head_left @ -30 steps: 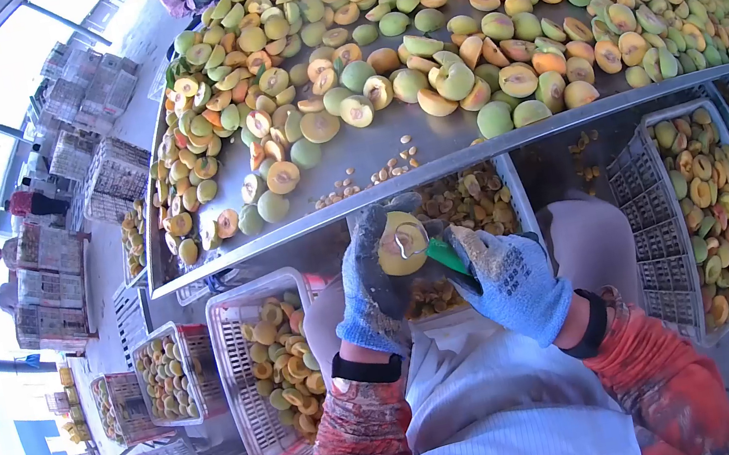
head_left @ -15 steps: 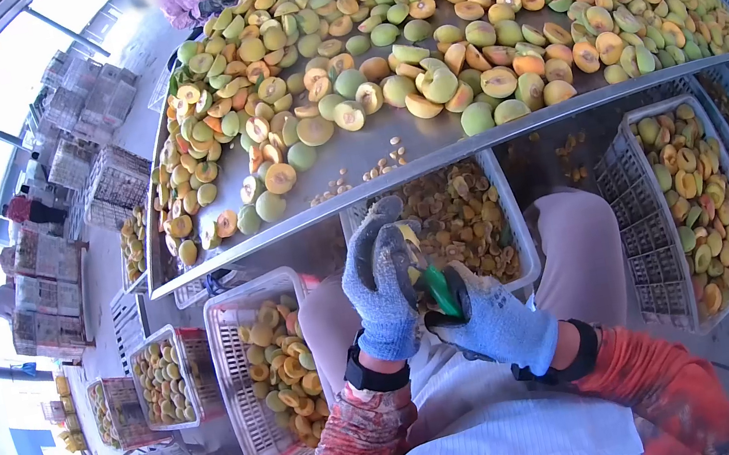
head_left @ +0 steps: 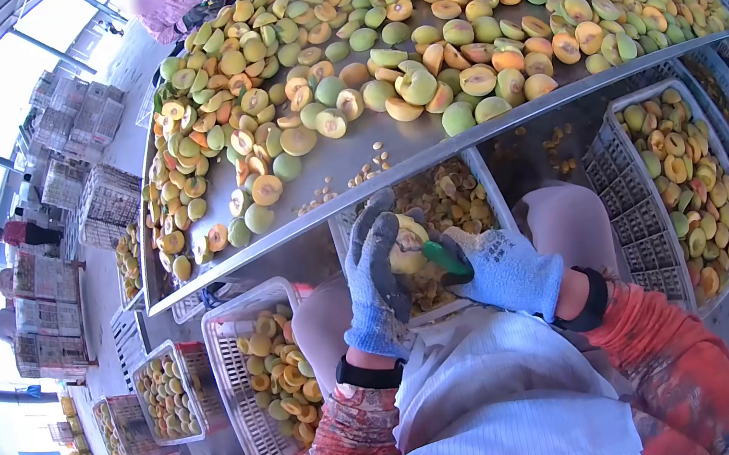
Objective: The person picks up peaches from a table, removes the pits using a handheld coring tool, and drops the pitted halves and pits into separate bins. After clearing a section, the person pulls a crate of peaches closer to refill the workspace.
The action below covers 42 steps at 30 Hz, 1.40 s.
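My left hand (head_left: 375, 274), in a blue and grey work glove, is closed around a yellow apricot (head_left: 408, 244) above a crate. A gloved right hand (head_left: 503, 266), also mine, grips a green-handled tool (head_left: 450, 258) pointed at the fruit. The tool's working end is hidden against the apricot. Directly below both hands, a white crate (head_left: 503, 203) holds pitted scraps and fruit pieces. Just beyond, many halved and whole apricots (head_left: 298, 141) lie spread over a metal table (head_left: 227, 193), with several loose pits (head_left: 371, 168) near its front edge.
At my left knee is a crate (head_left: 235, 387) of apricot halves; another full crate (head_left: 647, 226) stands at my right. The table's metal rim (head_left: 467, 143) runs across in front of me. Stacked crates (head_left: 48, 312) and people are at the far left. One person (head_left: 183, 1) stands behind the table.
Both hands have turned and moved slightly apart, so the yellow fruit in my left hand shows more. The green handle stays in my right hand. The view has shifted slightly.
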{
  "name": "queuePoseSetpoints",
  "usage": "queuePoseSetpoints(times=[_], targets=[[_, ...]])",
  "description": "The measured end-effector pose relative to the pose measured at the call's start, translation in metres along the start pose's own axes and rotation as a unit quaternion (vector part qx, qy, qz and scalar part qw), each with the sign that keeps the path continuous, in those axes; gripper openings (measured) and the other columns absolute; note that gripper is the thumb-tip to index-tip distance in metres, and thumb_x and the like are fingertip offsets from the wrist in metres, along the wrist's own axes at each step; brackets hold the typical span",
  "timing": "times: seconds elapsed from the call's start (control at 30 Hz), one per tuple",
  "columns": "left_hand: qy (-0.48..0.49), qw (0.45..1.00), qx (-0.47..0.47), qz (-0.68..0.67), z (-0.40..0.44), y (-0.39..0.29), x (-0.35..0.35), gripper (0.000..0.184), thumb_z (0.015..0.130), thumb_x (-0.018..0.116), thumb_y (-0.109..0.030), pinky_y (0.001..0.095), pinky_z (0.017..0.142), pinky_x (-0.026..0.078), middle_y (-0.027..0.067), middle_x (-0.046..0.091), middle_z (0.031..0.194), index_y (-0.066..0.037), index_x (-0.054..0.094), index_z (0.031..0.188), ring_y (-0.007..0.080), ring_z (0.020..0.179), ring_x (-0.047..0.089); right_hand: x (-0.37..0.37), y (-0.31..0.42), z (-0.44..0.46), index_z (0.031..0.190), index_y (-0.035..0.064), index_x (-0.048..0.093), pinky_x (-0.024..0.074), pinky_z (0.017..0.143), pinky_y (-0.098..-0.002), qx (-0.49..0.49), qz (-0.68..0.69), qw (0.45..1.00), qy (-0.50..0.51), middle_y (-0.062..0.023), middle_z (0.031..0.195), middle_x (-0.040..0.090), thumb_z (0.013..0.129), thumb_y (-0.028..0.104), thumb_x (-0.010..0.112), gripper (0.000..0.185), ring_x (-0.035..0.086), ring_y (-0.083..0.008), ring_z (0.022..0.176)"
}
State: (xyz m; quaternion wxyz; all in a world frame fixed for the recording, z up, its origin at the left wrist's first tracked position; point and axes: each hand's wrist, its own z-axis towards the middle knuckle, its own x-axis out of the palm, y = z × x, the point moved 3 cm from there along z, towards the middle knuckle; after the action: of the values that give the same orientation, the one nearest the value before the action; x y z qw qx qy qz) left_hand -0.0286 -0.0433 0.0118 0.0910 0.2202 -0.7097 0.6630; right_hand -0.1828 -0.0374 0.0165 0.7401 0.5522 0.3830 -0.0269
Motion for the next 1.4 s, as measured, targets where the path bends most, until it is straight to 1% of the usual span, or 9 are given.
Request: queuePoseSetpoints(times=[0.2, 0.4, 0.47, 0.57, 0.73, 1.1, 1.27, 1.33, 1.4], targets=[[-0.096, 0.985, -0.077, -0.124, 0.014, 0.016, -0.001, 0.030, 0.087, 0.052, -0.016, 0.0388, 0.074, 0.054, 0.0143, 0.058, 0.102, 0.003, 0.052, 0.111, 0.0262, 0.090, 0.061, 0.007, 0.010, -0.004, 0.113, 0.0023, 0.050, 0.0504, 0.063, -0.0378, 0.009, -0.310, 0.949, -0.059, -0.0163, 0.086, 0.063, 0.073, 0.027, 0.068, 0.051, 0.064, -0.0299, 0.072], [-0.016, 0.994, 0.075, 0.074, 0.003, 0.003, 0.011, 0.030, 0.088, 0.054, -0.017, 0.0349, 0.061, 0.057, 0.0178, 0.063, 0.096, 0.008, 0.057, 0.105, 0.0260, 0.077, 0.065, 0.003, 0.006, -0.006, 0.109, 0.0014, 0.050, 0.0491, 0.054, -0.0334, -0.016, 0.100, 0.995, 0.016, -0.0150, 0.085, 0.060, 0.073, 0.019, 0.069, 0.045, 0.060, -0.0234, 0.058], [0.026, 0.998, -0.001, 0.056, 0.006, -0.003, 0.011, 0.031, 0.087, 0.055, -0.017, 0.0342, 0.061, 0.057, 0.0183, 0.063, 0.097, 0.009, 0.057, 0.105, 0.0259, 0.077, 0.065, 0.001, 0.008, -0.011, 0.105, 0.0020, 0.051, 0.0457, 0.046, -0.0279, 0.201, 0.378, 0.884, 0.186, -0.0077, 0.078, 0.058, 0.074, 0.019, 0.071, 0.041, 0.055, -0.0139, 0.054], [0.095, 0.990, -0.098, 0.030, 0.015, 0.004, 0.002, 0.035, 0.086, 0.057, -0.020, 0.0320, 0.063, 0.056, 0.0186, 0.063, 0.099, 0.010, 0.057, 0.104, 0.0255, 0.078, 0.065, -0.004, 0.006, -0.011, 0.100, -0.0009, 0.047, 0.0432, 0.039, -0.0262, 0.235, 0.426, 0.838, 0.246, -0.0056, 0.067, 0.050, 0.075, 0.015, 0.067, 0.035, 0.050, -0.0118, 0.050], [0.088, 0.983, 0.026, 0.157, 0.009, -0.006, 0.013, 0.029, 0.086, 0.057, -0.011, 0.0330, 0.067, 0.054, 0.0164, 0.063, 0.101, 0.007, 0.057, 0.108, 0.0241, 0.081, 0.064, 0.003, 0.007, -0.014, 0.100, 0.0021, 0.052, 0.0410, 0.040, -0.0220, 0.241, 0.480, 0.815, 0.218, -0.0027, 0.069, 0.053, 0.073, 0.015, 0.071, 0.035, 0.050, -0.0089, 0.049], [0.160, 0.967, 0.002, 0.200, 0.042, 0.019, -0.008, 0.029, 0.084, 0.057, -0.009, 0.0322, 0.072, 0.053, 0.0169, 0.063, 0.102, 0.010, 0.057, 0.107, 0.0245, 0.083, 0.064, 0.009, -0.013, -0.009, 0.106, 0.0025, 0.055, 0.0413, 0.042, -0.0213, 0.252, 0.604, 0.721, 0.227, -0.0034, 0.077, 0.059, 0.072, 0.010, 0.072, 0.038, 0.051, -0.0086, 0.050], [0.054, 0.976, -0.140, 0.159, 0.071, 0.027, 0.003, 0.028, 0.087, 0.050, -0.014, 0.0357, 0.069, 0.055, 0.0174, 0.064, 0.095, 0.008, 0.059, 0.102, 0.0274, 0.077, 0.065, 0.018, -0.037, 0.016, 0.109, 0.0026, 0.053, 0.0397, 0.039, -0.0230, 0.158, 0.582, 0.791, 0.105, -0.0020, 0.073, 0.057, 0.074, 0.008, 0.067, 0.038, 0.049, -0.0103, 0.044], [0.032, 0.977, -0.182, 0.103, 0.079, 0.035, 0.004, 0.029, 0.088, 0.049, -0.017, 0.0362, 0.067, 0.055, 0.0171, 0.063, 0.094, 0.007, 0.058, 0.101, 0.0281, 0.075, 0.064, 0.005, -0.044, 0.029, 0.110, 0.0034, 0.053, 0.0481, 0.069, -0.0265, 0.151, 0.286, 0.942, 0.085, -0.0044, 0.095, 0.061, 0.073, 0.012, 0.072, 0.042, 0.058, -0.0119, 0.078], [0.010, 0.972, -0.230, 0.044, 0.083, 0.045, 0.005, 0.031, 0.089, 0.048, -0.020, 0.0366, 0.066, 0.055, 0.0167, 0.063, 0.093, 0.006, 0.058, 0.101, 0.0287, 0.074, 0.064, -0.002, -0.051, 0.033, 0.110, 0.0042, 0.053, 0.0478, 0.071, -0.0275, 0.126, 0.267, 0.952, 0.076, -0.0049, 0.094, 0.061, 0.074, 0.013, 0.071, 0.041, 0.058, -0.0123, 0.079]])
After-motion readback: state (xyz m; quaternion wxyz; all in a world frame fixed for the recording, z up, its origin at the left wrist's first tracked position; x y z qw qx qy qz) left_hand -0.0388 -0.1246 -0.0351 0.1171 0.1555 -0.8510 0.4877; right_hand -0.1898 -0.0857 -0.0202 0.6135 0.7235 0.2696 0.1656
